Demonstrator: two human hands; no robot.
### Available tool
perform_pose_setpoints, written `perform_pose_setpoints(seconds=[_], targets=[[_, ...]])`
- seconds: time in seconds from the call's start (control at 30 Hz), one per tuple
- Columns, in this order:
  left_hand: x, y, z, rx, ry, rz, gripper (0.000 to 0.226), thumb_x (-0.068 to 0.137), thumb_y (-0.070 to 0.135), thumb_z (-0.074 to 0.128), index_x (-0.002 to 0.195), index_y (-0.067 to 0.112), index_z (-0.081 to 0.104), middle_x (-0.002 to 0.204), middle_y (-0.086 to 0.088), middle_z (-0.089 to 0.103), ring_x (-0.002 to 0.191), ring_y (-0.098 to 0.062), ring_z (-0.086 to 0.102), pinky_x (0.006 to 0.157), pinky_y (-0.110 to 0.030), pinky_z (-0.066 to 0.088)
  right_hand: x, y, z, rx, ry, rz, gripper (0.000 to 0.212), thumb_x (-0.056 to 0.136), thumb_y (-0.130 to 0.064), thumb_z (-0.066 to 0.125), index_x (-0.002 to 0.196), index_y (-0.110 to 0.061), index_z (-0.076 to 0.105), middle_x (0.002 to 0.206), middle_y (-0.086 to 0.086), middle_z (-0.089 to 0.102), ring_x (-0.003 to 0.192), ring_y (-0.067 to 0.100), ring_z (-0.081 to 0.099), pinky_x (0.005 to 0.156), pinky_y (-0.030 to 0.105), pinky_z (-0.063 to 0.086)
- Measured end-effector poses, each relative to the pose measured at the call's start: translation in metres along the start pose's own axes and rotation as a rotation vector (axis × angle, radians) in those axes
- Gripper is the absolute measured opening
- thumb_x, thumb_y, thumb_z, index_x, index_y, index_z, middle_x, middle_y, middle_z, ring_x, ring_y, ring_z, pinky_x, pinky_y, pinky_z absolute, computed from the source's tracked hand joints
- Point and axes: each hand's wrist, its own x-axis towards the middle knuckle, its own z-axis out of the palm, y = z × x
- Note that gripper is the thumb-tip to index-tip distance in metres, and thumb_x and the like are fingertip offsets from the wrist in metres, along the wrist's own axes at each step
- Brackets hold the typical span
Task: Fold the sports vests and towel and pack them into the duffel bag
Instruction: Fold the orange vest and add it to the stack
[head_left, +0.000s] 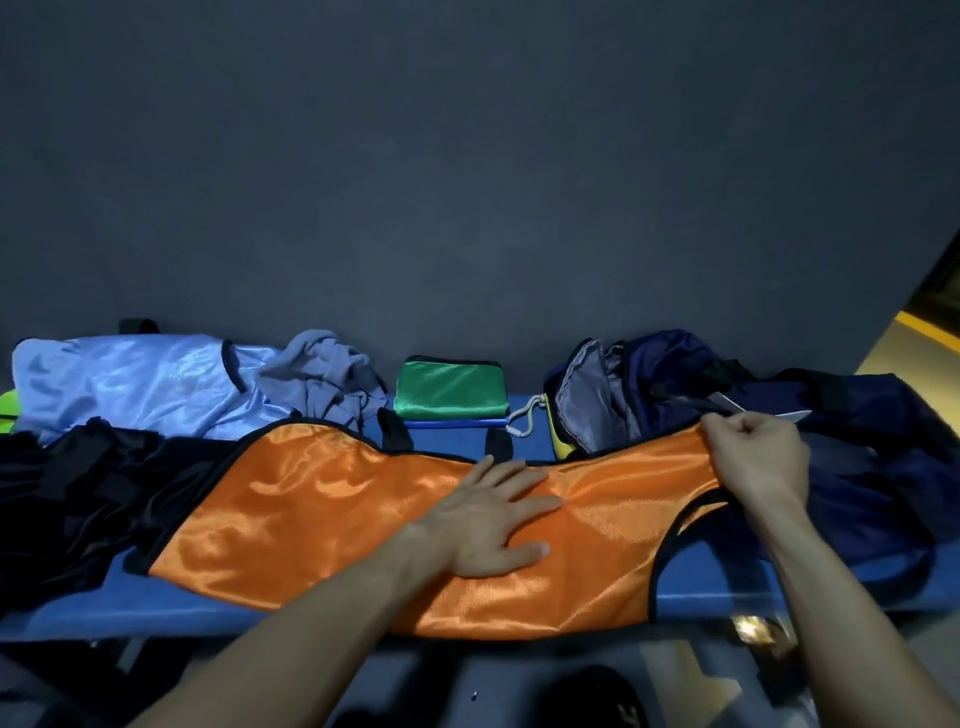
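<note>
Head view: your left hand (488, 519) lies flat, fingers straight, pinning the orange vest (332, 525) to the counter (727, 592). Right hand (758, 457) fingers pinch its right edge, probably to fold.

A shiny orange satin sports vest with black trim (332, 525) lay spread across the blue padded bench (156, 616). The left hand (488, 525) pressed flat on its middle, fingers straight. The right hand (758, 457) pinched the vest's far right edge, just beside the open navy duffel bag with grey lining (857, 457). Behind lay a folded green vest (449, 389), a crumpled grey towel (322, 376), a light blue satin vest (140, 382), and a heap of black fabric (78, 499) at the left.
</note>
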Motion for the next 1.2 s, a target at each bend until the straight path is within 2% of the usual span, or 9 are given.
perform_pose_setpoints(seconds=[0.17,0.27,0.5,0.63,0.73,0.87,0.97,1.1,1.2], targets=[[0.013,0.000,0.000,-0.035,-0.067,-0.049,0.068,0.090,0.078,0.042,0.148,0.046,0.026,0.170,0.004,0.007,0.157,-0.025,-0.005,0.123,-0.058,-0.011,0.006,0.018,-0.003,-0.096,-0.016,0.044,0.026,0.088,-0.026,0.067,0.070,-0.007,0.070,0.067,0.008,0.066,0.067,0.026,0.062,0.063,0.035,0.045],[0.018,0.015,-0.003,0.001,0.037,0.016,0.067,0.090,0.075,0.045,0.145,0.039,0.031,0.168,-0.003,0.014,0.157,-0.026,-0.003,0.123,-0.057,-0.010,0.006,0.013,-0.007,-0.078,-0.022,0.049,0.026,0.089,-0.028,0.066,0.072,-0.009,0.071,0.067,0.006,0.065,0.068,0.025,0.061,0.064,0.034,0.043],[0.025,0.031,0.005,-0.049,-0.019,0.067,0.078,0.094,0.077,0.034,0.159,0.045,0.005,0.171,0.004,0.001,0.157,-0.023,-0.010,0.123,-0.053,-0.016,-0.004,-0.022,-0.013,0.252,-0.080,0.048,0.035,0.089,-0.023,0.069,0.080,0.011,0.065,0.055,0.000,0.051,0.057,0.013,0.050,0.056,0.029,0.038],[0.000,0.007,-0.025,-0.139,0.132,0.046,0.063,0.097,0.068,0.045,0.153,0.042,0.031,0.163,0.006,0.026,0.150,-0.019,0.023,0.122,-0.041,0.019,-0.026,-0.062,-0.001,0.454,-0.201,0.041,0.030,0.088,-0.025,0.074,0.086,0.005,0.070,0.068,0.008,0.049,0.055,0.020,0.044,0.052,0.027,0.036],[-0.039,-0.027,-0.044,-0.209,0.222,-0.071,0.030,0.101,0.044,0.055,0.126,0.030,0.063,0.123,0.009,0.059,0.112,-0.009,0.056,0.097,-0.037,0.050,-0.051,-0.095,0.032,0.531,-0.329,-0.037,0.026,0.088,-0.021,0.075,0.080,0.003,0.072,0.067,0.009,0.055,0.058,0.019,0.048,0.057,0.031,0.038],[-0.087,-0.054,-0.059,-0.971,0.467,-0.390,0.018,0.105,0.018,0.054,0.104,0.009,0.070,0.090,0.000,0.070,0.072,-0.010,0.066,0.065,-0.031,0.054,-0.091,-0.137,0.102,0.437,-0.484,-0.192,0.023,0.087,-0.020,0.075,0.069,-0.007,0.071,0.053,-0.002,0.058,0.045,0.006,0.048,0.047,0.021,0.037],[-0.111,-0.060,-0.080,-1.514,0.591,-0.554,0.041,0.108,0.038,0.040,0.110,0.006,0.066,0.085,-0.005,0.070,0.065,-0.014,0.066,0.058,-0.027,0.056,-0.126,-0.165,0.162,0.391,-0.644,-0.188,0.017,0.087,-0.017,0.072,0.073,-0.012,0.066,0.053,0.004,0.064,0.037,0.013,0.058,0.041,0.023,0.047],[-0.138,-0.088,-0.088,-1.622,0.568,-0.692,0.058,0.102,0.063,0.036,0.110,0.016,0.069,0.086,0.000,0.072,0.069,-0.012,0.069,0.057,-0.025,0.053,-0.163,-0.178,0.220,0.427,-0.979,-0.017,0.012,0.097,-0.018,0.064,0.087,-0.013,0.061,0.066,0.006,0.070,0.051,0.022,0.070,0.045,0.032,0.058],[-0.146,-0.108,-0.071,-1.522,0.466,-0.762,0.050,0.098,0.062,0.050,0.123,0.024,0.071,0.109,-0.002,0.076,0.098,-0.018,0.072,0.085,-0.037,0.055,-0.171,-0.174,0.231,0.408,-1.172,0.000,0.014,0.103,-0.018,0.054,0.107,-0.010,0.065,0.092,0.011,0.074,0.070,0.022,0.076,0.062,0.034,0.063]])
